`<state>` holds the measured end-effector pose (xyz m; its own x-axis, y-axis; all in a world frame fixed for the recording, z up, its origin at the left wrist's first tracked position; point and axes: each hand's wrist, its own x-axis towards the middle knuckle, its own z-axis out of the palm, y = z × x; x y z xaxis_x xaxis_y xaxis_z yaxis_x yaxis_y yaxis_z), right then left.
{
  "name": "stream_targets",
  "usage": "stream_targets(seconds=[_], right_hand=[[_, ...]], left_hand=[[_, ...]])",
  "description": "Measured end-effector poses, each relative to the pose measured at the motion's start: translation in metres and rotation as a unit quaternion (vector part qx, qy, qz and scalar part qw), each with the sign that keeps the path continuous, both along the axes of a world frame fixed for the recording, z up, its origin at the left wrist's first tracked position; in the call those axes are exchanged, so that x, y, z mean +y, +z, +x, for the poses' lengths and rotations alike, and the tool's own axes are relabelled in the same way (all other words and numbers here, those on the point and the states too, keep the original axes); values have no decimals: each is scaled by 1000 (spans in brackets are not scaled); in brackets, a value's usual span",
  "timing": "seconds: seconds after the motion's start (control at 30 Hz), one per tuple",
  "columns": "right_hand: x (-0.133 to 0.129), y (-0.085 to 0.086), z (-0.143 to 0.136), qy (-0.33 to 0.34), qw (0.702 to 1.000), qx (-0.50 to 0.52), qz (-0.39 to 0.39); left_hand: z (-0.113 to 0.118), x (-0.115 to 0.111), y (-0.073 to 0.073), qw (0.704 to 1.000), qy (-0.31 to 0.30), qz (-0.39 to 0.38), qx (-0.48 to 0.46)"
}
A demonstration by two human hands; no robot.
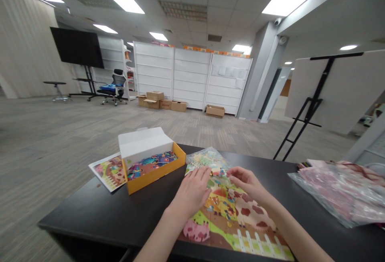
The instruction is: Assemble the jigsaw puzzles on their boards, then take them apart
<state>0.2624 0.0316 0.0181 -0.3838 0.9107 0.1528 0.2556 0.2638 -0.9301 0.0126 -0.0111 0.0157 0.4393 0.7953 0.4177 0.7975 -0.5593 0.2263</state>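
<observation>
A farm-scene jigsaw puzzle (221, 206) lies on the black table, with a spotted cow, a pink pig and a white fence on it. My left hand (194, 189) rests palm down on its upper left part, fingers stretched out. Over the upper middle, my right hand (248, 183) has its fingers curled and the thumb close to them; whatever is between the fingertips is too small to make out. Just beyond both hands, a clear plastic bag (207, 155) with colourful contents touches the puzzle's far edge.
An open yellow box (156, 175) with several puzzle pieces stands on the left, its white lid raised. Partly under it lies a printed picture sheet (110, 171). Plastic-wrapped pink items (339, 189) lie at the right. Beyond the table stand a black easel frame (309, 109) and cardboard boxes (155, 99).
</observation>
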Motion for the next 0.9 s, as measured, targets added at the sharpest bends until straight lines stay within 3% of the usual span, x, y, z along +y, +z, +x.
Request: stream_targets(seconds=[0.13, 0.27, 0.37, 0.67, 0.9], right_hand=[[-11, 6, 6, 122, 976, -168, -62], [-19, 6, 3, 82, 941, -327, 31], [-22, 5, 1, 52, 920, -379, 81], [-25, 12, 8, 60, 927, -369, 37], [-19, 11, 20, 120, 958, -240, -98]], left_hand=[[-2, -1, 1, 1000, -2, -6, -2], [-1, -2, 1, 1000, -9, -15, 8], [1, -3, -2, 999, -18, -34, 27], [2, -2, -2, 998, -18, -52, 21], [1, 0, 3, 998, -18, -55, 10]])
